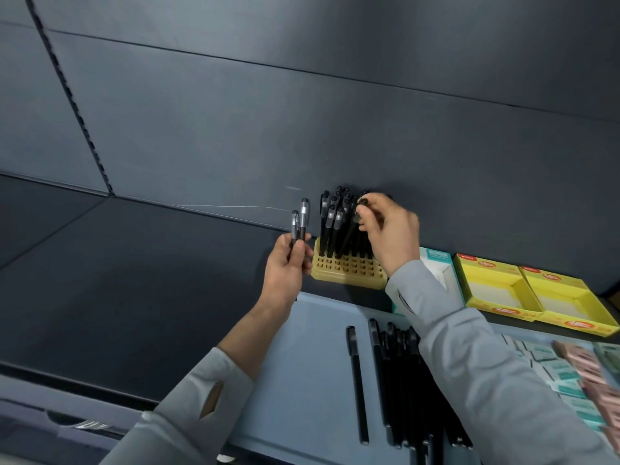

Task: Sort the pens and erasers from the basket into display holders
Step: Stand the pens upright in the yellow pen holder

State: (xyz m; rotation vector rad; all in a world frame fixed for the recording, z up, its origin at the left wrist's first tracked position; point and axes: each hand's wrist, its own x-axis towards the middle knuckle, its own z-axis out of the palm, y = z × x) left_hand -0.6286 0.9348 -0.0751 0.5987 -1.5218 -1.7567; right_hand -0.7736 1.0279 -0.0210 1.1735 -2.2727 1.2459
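Note:
A yellow pen holder [349, 270] with a grid of holes stands on the dark shelf, and several black pens [332, 226] stand upright in its back rows. My right hand [391, 229] pinches the cap of a black pen [360, 209] over the holder's right side. To the holder's left, my left hand [287, 263] grips two black pens [299, 223], caps up. More black pens [396, 380] lie loose in the blue basket [302, 364] below. Small boxed erasers [570, 374] lie at the basket's right.
Two open yellow display boxes [536, 297] sit on the shelf to the right of the holder, with a white and teal box [436, 263] between them and my right arm. The dark shelf [151, 280] stretches to the left. A dark panelled wall stands behind.

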